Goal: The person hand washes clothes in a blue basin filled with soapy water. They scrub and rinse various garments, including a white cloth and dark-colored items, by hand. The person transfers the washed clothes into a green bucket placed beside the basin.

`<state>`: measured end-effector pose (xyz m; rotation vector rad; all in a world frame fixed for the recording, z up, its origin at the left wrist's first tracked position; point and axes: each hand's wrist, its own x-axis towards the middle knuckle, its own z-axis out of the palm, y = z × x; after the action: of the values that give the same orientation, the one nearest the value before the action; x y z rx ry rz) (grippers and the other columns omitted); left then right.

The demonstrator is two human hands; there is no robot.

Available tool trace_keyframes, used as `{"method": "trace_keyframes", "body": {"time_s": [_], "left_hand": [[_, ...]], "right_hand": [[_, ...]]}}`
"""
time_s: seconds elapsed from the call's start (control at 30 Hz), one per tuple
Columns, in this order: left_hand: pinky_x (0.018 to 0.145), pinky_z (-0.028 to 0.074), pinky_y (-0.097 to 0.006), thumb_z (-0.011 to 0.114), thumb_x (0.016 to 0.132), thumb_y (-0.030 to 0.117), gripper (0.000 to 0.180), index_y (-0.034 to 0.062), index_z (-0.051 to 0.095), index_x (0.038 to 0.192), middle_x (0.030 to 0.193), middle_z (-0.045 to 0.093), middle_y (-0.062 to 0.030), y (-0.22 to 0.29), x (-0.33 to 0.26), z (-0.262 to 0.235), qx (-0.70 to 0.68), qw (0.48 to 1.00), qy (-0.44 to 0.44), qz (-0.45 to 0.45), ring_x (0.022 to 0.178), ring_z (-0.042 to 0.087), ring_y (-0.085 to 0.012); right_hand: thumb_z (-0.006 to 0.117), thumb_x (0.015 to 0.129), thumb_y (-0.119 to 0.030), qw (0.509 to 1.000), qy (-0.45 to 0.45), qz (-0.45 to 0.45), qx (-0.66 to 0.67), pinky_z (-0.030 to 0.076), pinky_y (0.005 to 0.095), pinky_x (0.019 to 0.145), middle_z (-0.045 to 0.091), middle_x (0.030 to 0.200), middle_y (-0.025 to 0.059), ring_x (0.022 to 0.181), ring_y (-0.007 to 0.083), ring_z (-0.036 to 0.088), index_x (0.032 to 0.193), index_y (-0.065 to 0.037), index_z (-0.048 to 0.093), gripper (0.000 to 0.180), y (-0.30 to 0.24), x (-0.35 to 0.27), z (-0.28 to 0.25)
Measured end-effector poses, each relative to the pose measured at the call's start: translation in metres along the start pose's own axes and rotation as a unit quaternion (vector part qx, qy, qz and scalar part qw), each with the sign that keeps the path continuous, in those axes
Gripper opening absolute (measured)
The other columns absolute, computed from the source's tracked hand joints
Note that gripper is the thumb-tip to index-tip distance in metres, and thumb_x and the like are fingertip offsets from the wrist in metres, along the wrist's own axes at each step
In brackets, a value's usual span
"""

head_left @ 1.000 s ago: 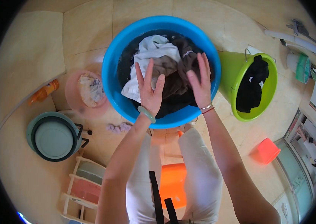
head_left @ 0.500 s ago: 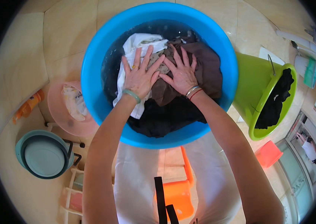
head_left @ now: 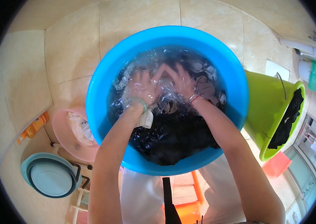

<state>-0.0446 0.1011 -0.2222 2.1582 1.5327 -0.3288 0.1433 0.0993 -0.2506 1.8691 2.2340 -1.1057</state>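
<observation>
Along the near side of a round blue tub (head_left: 236,97): black cloth (head_left: 173,138), wet; likely heavy, limp, slippery, hardly fragile; best grasped two-handed by a bunched fold. Long axis roughly left to right; no leading end distinguishable. Left hand (head_left: 143,89) and right hand (head_left: 183,83): submerged, fingers spread, nothing visibly gripped; white cloth (head_left: 146,119) near left hand.

One tub (head_left: 173,33) is surrounding one left hand (head_left: 143,89) and one right hand (head_left: 183,84). Left of the left hand, two round basins (head_left: 51,180) and one bottle (head_left: 35,127) are sitting. Right of the right hand, one green bucket (head_left: 260,108) and one red container (head_left: 277,165) are sitting. Below both hands, one stool (head_left: 186,212) is showing.
</observation>
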Motion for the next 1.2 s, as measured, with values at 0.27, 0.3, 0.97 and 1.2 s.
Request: {"method": "trace_keyframes", "body": {"time_s": [0.27, 0.3, 0.97, 1.2], "left_hand": [[0.104, 0.043, -0.054, 0.046, 0.1, 0.043, 0.05, 0.0225, 0.045, 0.145, 0.142, 0.051, -0.0186, -0.007, 0.027, -0.018, -0.044, 0.993, 0.111, -0.012, 0.123, 0.054, -0.0417], [0.1, 0.045, -0.053, 0.045, 0.101, 0.042, 0.047, 0.021, 0.047, 0.144, 0.136, 0.055, -0.0196, -0.005, 0.026, -0.026, -0.067, 0.993, 0.089, -0.035, 0.118, 0.057, -0.0412], [0.097, 0.051, -0.041, 0.068, 0.09, 0.023, 0.021, 0.0115, 0.071, 0.107, 0.126, 0.065, -0.0096, 0.026, -0.16, 0.001, -0.182, 0.948, 0.197, 0.174, 0.115, 0.061, -0.0337], [0.099, 0.047, -0.042, 0.07, 0.087, 0.02, 0.019, 0.0123, 0.067, 0.104, 0.128, 0.058, -0.0109, 0.041, -0.186, 0.016, -0.212, 0.95, 0.111, 0.198, 0.116, 0.058, -0.0345]], "right_hand": [[0.055, 0.095, -0.052, 0.992, 0.125, -0.022, -0.015, 0.05, 0.0464, 0.094, 0.065, 0.114, 0.0263, 0.11, 0.0404, 0.062, 0.131, -0.007, 0.059, 0.057, -0.011, 0.027, -0.028], [0.054, 0.096, -0.053, 0.983, 0.181, -0.016, 0.033, 0.05, 0.046, 0.094, 0.067, 0.109, 0.0247, 0.108, 0.0394, 0.063, 0.129, -0.006, 0.06, 0.058, -0.017, 0.022, -0.03], [0.076, 0.08, -0.039, 0.975, 0.1, -0.197, 0.014, 0.04, 0.0388, 0.083, 0.055, 0.094, 0.0037, 0.095, 0.025, 0.055, 0.093, -0.017, 0.065, 0.027, -0.043, -0.162, -0.037], [0.07, 0.087, -0.043, 0.99, -0.005, -0.138, 0.007, 0.047, 0.0416, 0.083, 0.063, 0.095, 0.007, 0.094, 0.0283, 0.064, 0.095, -0.014, 0.062, 0.031, -0.047, -0.202, -0.012]]}}
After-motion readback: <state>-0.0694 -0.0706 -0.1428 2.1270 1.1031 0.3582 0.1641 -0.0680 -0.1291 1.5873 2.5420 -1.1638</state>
